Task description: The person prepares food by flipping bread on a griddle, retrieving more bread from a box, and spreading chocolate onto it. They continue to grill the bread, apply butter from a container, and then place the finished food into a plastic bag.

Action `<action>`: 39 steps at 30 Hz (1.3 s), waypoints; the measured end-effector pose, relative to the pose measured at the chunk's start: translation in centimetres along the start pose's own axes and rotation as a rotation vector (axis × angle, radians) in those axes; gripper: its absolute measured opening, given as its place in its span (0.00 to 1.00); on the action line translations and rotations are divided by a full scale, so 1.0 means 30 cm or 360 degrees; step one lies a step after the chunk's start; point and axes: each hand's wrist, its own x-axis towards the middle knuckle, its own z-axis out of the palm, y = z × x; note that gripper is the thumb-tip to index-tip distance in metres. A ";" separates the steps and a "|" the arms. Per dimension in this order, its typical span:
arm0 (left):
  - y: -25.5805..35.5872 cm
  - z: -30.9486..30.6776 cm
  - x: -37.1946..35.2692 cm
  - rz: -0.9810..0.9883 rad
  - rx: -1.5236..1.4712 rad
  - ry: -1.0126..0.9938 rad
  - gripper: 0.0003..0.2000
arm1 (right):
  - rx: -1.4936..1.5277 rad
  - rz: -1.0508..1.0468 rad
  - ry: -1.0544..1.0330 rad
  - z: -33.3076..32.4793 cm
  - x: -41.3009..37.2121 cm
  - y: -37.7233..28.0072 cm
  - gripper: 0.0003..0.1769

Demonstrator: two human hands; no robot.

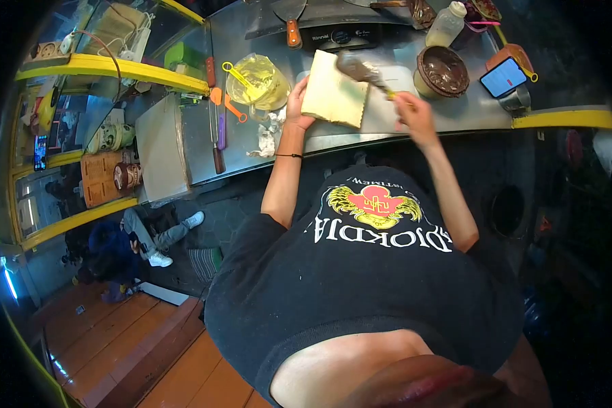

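Observation:
My left hand (297,102) grips a pale block of bread (334,95) along its left edge, tilted up over the steel counter (408,122). In my right hand (415,117), fingers wrapped round its handle, is a spatula (353,66) whose blade is coated in dark brown spread. The blade overlaps the upper right corner of the bread in this view and is a little blurred. To the right stands a tub of chocolate-brown spread (443,71). Left of the bread, a clear jug (260,81) of pale yellow spread holds a yellow spoon.
Behind the bread is a Rinnai stove (340,35). A phone (502,78) leans at the right near a white-capped bottle (447,24). Crumpled tissue (268,132) and several long-handled tools lie left. A yellow-framed glass case (109,75) borders the counter; a seated person (136,238) is beyond.

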 end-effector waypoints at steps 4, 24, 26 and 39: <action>-0.014 0.056 -0.001 -0.0014 0.0084 0.0055 0.20 | -0.0799 -0.0730 -0.0010 0.129 0.020 0.026 0.09; -0.040 0.161 -0.002 0.0145 0.0436 0.0017 0.23 | -0.0824 -0.0504 -0.0004 0.091 0.045 -0.025 0.12; -0.044 0.169 0.002 0.0153 0.0486 0.0001 0.24 | -0.0743 -0.0639 -0.0355 0.084 0.087 0.031 0.13; -0.054 0.075 0.029 0.0074 0.0117 0.0226 0.20 | -0.0973 -0.0652 -0.0652 0.143 -0.059 0.077 0.11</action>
